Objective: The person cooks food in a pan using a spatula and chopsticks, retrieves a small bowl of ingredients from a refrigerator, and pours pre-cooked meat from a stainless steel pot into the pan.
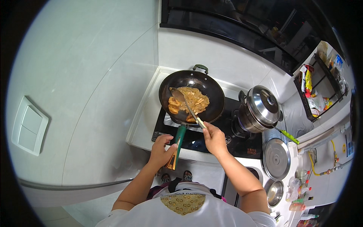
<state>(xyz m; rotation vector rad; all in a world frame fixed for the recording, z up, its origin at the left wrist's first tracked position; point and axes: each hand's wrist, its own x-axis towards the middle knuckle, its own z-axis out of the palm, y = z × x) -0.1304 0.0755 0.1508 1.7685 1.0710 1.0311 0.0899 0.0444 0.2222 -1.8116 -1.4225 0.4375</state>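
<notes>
A dark wok (211,89) with a green handle (180,136) sits on the left side of the black gas stove (242,145). In it lies a heap of brownish noodle-like food (197,99), with golden-brown pieces (174,105) along its left and lower edges. My right hand (214,139) is closed round the pale handle of a spatula (189,108), whose blade rests at the food's upper left. Beside the wok handle is my left hand (162,150), fingers apart and loosely bent, its thumb against or very near the handle; it does not wrap round it.
On the right burner stands a lidded steel pot (261,108). A utensil with a bright green handle (289,137) sticks out beside it. Further right lie a round metal lid (276,159), a steel bowl (275,193) and several bottles. A black wall rack (321,87) holds packets. A wall closes the left side.
</notes>
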